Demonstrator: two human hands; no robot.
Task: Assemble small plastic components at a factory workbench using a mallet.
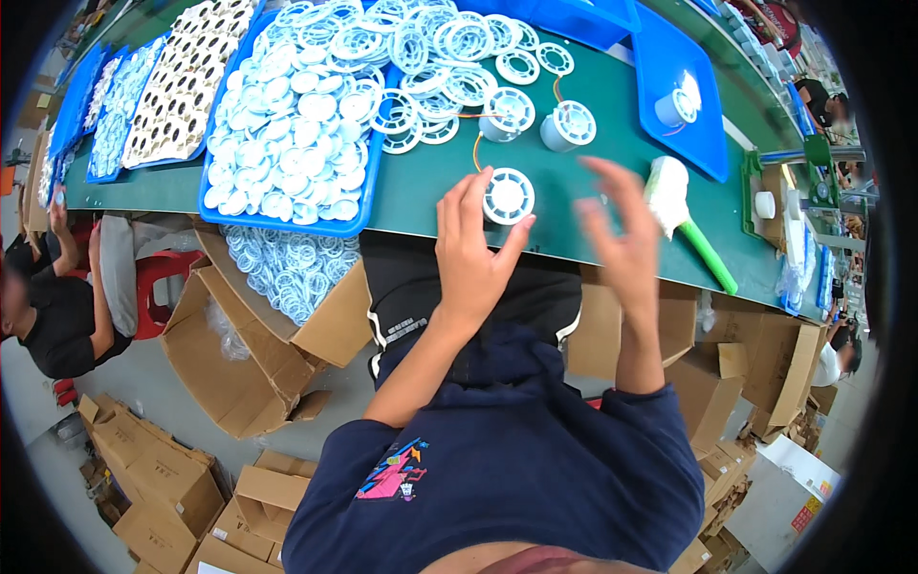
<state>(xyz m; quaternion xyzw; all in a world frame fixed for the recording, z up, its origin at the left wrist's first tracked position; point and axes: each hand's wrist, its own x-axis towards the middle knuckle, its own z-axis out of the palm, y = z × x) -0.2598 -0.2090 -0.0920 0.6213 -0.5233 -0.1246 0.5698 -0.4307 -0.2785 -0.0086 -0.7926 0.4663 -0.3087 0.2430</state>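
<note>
My left hand (471, 244) is closed around the side of a white round housing (508, 196) with a slotted ring on top, standing at the near edge of the green table (612, 153). An orange wire (476, 153) runs out behind its fingers. To the right, my right hand (622, 244) is raised, blurred by motion, its fingers apart and nothing visible in them. Beyond the hands stand two similar white housings, one left (507, 113) and one right (568, 126). Beside my right hand lies a mallet (667, 187) with a white, wrapped-looking head and a green handle.
A blue tray (356, 222) heaped with white discs and rings stands on the left, loose rings (440, 130) spilling beside it. Another blue tray (703, 143) holds one white housing at the right. Cardboard boxes (330, 316) crowd below the table. A co-worker (72, 306) sits far left.
</note>
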